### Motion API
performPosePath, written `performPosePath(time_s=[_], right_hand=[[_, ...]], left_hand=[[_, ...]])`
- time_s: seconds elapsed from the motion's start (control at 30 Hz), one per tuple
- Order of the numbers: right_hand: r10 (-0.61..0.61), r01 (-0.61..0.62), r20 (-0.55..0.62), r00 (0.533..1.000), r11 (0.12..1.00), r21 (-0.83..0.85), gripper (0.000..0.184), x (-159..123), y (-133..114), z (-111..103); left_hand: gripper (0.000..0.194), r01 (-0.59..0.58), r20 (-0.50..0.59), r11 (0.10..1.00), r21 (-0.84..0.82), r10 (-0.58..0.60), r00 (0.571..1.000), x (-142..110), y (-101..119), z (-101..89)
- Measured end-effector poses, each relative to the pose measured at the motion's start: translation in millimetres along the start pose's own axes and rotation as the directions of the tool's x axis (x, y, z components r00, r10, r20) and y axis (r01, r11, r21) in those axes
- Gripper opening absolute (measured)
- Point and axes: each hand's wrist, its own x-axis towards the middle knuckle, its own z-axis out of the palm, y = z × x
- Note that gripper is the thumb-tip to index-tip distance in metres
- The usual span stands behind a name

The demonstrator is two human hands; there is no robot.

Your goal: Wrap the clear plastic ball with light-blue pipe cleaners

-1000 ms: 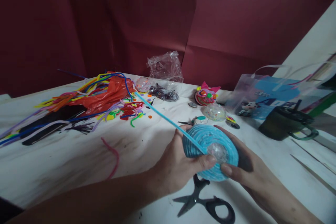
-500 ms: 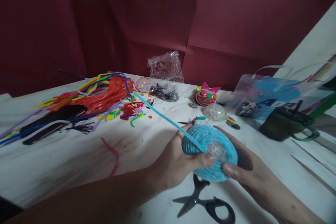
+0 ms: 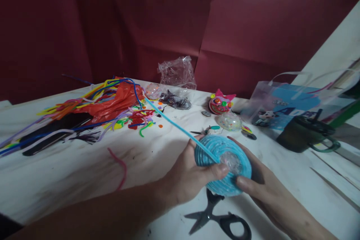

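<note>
Both my hands hold a ball wrapped in light blue pipe cleaner (image 3: 218, 150) just above the white table (image 3: 70, 172). My left hand (image 3: 191, 174) cups its left side, thumb pressed near a clear glittery patch (image 3: 232, 161) that shows through the wrapping. My right hand (image 3: 260, 187) grips the right and lower side, thumb on the blue coil. A loose blue pipe cleaner end (image 3: 168, 120) runs up and left from the ball. Black scissors (image 3: 222, 221) lie on the table under the ball.
A pile of coloured pipe cleaners and red plastic (image 3: 92, 108) lies at the left, a pink one (image 3: 119, 165) alone in front. Behind are a clear plastic bag (image 3: 177, 73), a pink decorated ball (image 3: 221, 103), a clear glitter ball (image 3: 229, 120), a gift bag (image 3: 281, 101) and a dark mug (image 3: 305, 133).
The ball and both hands have shifted slightly left and down. Nothing else has moved.
</note>
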Motion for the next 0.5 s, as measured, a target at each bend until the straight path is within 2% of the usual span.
performPosePath(time_s=[0.13,0.3,0.5], right_hand=[[-0.015,0.015,-0.018,1.0,0.999,-0.038,0.082,0,-1,0],[-0.011,0.012,0.019,1.0,0.999,-0.037,0.08,1,-5,-4],[0.005,-0.004,0.082,0.997,1.0,-0.013,0.082,0,-11,-9]], left_hand=[[0.053,0.0,0.026,0.999,0.034,-0.001,1.0,0,4,-0.3],[0.044,-0.022,0.077,0.998,0.052,0.018,0.997,0,7,-1.0],[0.053,0.02,0.091,1.0,0.005,-0.02,0.996,-1,6,-0.2]])
